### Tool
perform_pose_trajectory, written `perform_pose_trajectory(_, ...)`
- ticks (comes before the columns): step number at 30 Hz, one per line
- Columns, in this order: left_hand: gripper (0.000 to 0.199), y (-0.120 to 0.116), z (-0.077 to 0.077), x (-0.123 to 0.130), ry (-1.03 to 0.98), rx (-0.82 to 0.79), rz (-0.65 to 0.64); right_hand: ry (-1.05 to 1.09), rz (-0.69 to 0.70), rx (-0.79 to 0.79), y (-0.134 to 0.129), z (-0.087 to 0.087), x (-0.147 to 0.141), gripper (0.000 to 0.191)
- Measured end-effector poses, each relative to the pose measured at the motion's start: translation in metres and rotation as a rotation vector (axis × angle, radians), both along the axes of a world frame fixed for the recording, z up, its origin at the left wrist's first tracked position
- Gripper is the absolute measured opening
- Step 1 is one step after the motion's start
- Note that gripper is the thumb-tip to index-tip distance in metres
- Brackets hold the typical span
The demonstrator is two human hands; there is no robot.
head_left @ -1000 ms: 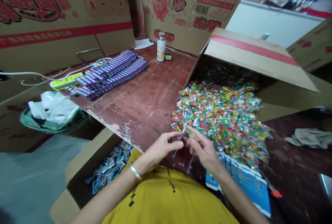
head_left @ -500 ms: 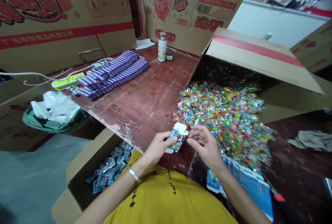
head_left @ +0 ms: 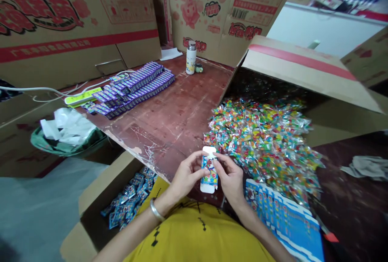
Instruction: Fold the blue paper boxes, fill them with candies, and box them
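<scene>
Between my two hands is a small blue printed candy box point(head_left: 209, 176), its white end flaps sticking out at top and bottom. My left hand point(head_left: 188, 173) grips its left side, thumb across the front. My right hand point(head_left: 228, 173) pinches the upper right edge near the top flap. Just beyond my right hand spreads a heap of clear candy packets point(head_left: 260, 136) filled with colourful sweets. A row of flat blue cartons point(head_left: 285, 217) lies beside my right forearm. Filled blue boxes point(head_left: 130, 197) sit in a cardboard carton point(head_left: 100, 185) below my left forearm.
Purple boxes point(head_left: 136, 88) stand in rows at the left back, by a yellow-green power strip point(head_left: 81, 97). A thermos point(head_left: 190, 58) is at the table's rear. A big open carton point(head_left: 297, 62) lies behind the candy. A green bag point(head_left: 45, 144) holds white paper at left.
My right hand has come left from beside the box and now pinches its upper edge. The box has turned from tilted to nearly straight, front facing up.
</scene>
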State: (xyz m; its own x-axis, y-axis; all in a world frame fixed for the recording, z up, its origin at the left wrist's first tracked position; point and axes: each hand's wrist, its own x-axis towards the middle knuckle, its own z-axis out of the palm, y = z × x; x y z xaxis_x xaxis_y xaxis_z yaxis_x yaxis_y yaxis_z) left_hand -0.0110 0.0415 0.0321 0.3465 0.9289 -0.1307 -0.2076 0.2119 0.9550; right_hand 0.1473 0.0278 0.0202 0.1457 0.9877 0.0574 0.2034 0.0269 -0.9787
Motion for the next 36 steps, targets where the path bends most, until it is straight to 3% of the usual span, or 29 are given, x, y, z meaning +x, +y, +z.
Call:
perform_pose_trajectory(4, 0.032, -0.001, -0.002, -0.002, 0.005, 0.015, -0.058, -0.111, 0.036, 0.047, 0.002, 0.003, 0.001, 0.014)
perform_pose_trajectory(7, 0.032, -0.003, -0.001, -0.002, 0.028, 0.010, -0.049, -0.161, 0.059, 0.112, 0.006, 0.007, 0.004, 0.017)
perform_pose_trajectory(12, 0.035, -0.005, -0.001, 0.002, -0.055, -0.012, 0.043, 0.067, 0.083, 0.111, 0.008, 0.012, 0.003, 0.008)
perform_pose_trajectory(16, 0.041, -0.007, 0.000, 0.001, -0.069, -0.035, 0.074, 0.165, 0.135, 0.094, 0.011, 0.019, 0.001, 0.017)
perform_pose_trajectory(23, 0.036, -0.009, 0.008, -0.005, 0.146, 0.102, 0.064, 0.102, 0.285, -0.164, 0.025, 0.027, 0.011, 0.027)
perform_pose_trajectory(29, 0.042, -0.010, 0.010, -0.006, 0.199, 0.143, 0.030, 0.138, 0.288, -0.216, 0.034, 0.027, 0.016, 0.028)
perform_pose_trajectory(31, 0.044, -0.010, 0.010, -0.007, 0.208, 0.144, 0.019, 0.101, 0.282, -0.187, 0.034, 0.027, 0.015, 0.027)
perform_pose_trajectory(36, 0.036, -0.010, 0.008, -0.009, 0.173, 0.108, 0.000, -0.147, 0.236, 0.078, 0.016, 0.032, 0.003, 0.024)
